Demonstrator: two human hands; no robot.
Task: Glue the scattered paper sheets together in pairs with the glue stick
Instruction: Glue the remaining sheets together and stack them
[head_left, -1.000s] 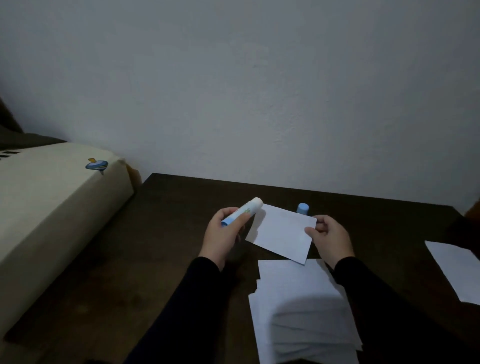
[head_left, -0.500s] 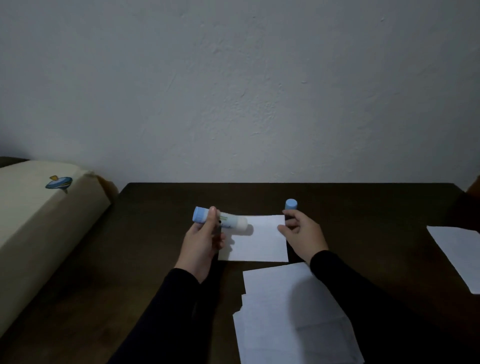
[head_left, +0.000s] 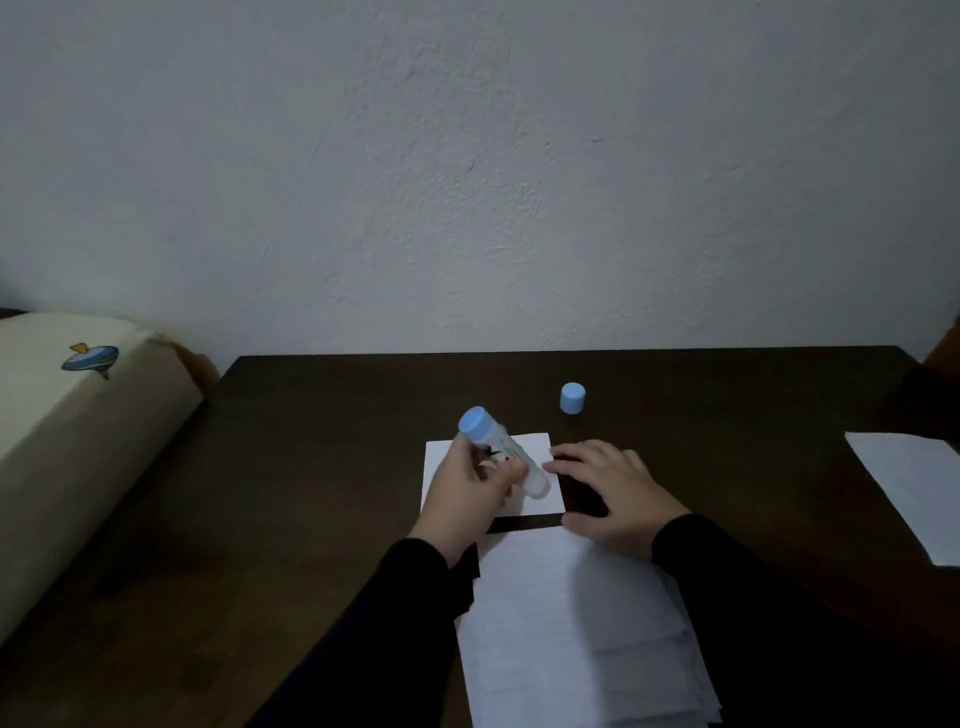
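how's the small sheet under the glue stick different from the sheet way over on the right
The small sheet lies mid-table, whole in view; the right sheet lies by the table's right edge, cut off by the frame. The small sheet has the left hand, glue stick and right hand on it; the right sheet lies untouched. Both are plain white.

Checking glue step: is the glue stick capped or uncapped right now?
Uncapped. The blue cap stands alone on the table, apart from the glue stick, which the left hand holds with its bare end down on the sheet.
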